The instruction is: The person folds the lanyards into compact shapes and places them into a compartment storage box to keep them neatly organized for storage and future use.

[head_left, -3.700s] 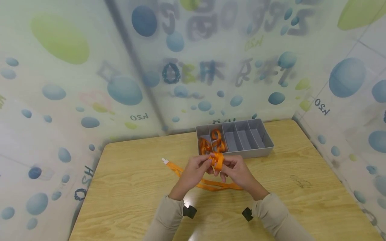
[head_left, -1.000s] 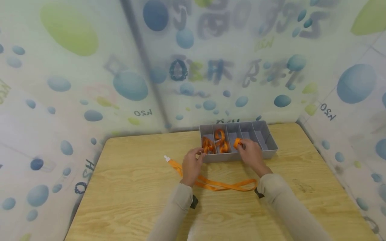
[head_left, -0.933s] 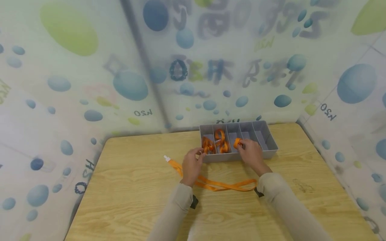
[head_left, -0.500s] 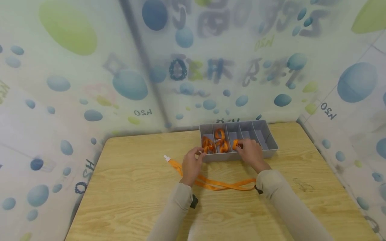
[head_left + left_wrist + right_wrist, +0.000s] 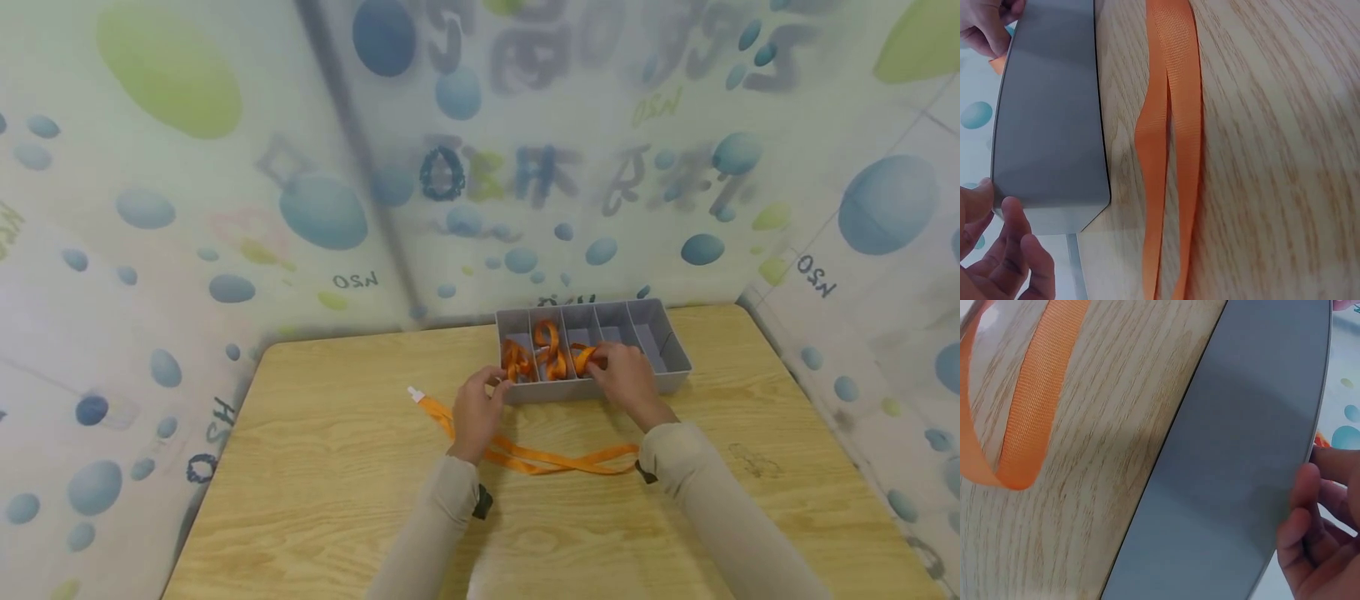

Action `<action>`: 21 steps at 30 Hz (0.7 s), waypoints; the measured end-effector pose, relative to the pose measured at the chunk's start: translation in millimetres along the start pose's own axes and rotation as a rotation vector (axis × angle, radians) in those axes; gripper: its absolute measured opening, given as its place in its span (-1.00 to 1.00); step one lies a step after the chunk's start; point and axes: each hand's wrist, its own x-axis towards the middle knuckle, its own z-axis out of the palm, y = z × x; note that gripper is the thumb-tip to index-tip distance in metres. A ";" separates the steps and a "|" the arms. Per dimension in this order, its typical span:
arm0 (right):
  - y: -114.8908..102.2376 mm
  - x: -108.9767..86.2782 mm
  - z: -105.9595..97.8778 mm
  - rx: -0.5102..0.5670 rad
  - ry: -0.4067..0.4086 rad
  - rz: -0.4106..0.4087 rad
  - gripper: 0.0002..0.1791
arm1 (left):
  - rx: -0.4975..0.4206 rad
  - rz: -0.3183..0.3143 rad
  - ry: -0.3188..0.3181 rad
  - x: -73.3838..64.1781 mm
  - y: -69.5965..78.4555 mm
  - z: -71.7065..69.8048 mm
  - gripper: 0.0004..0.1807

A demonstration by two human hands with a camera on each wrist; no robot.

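A grey divided box [image 5: 551,392] stands at the back of the table. My right hand [image 5: 628,379] reaches over its front rim and pinches an orange lanyard [image 5: 581,358] inside the third compartment from the left. Its fingertips are partly hidden by the rim and the hand. My left hand [image 5: 477,412] holds the box's front left corner, thumb and fingers at the rim in the left wrist view. One folded orange lanyard [image 5: 516,360] lies in the first compartment, another lanyard [image 5: 551,350] in the second.
Another orange lanyard [image 5: 555,463] lies stretched across the table [image 5: 322,467] in front of the box, with a white clip [image 5: 415,394] at its left end. It passes under both forearms. A patterned wall [image 5: 480,275] rises right behind the box.
Earlier both hands held a rolled lanyard in front of the box. The right hand carried it into the third compartment, where it has now loosened and spread. The left hand moved to the box corner.
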 end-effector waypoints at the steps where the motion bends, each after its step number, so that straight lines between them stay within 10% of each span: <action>1: 0.2 -0.6 -0.2 0.005 -0.001 0.002 -0.82 | 0.000 -0.002 -0.002 0.1 0.0 0.0 -0.84; 21: -4.2 -24.7 -4.6 0.107 0.195 -0.129 -0.71 | -0.075 0.057 -0.055 -1.0 -7.1 -8.2 -0.61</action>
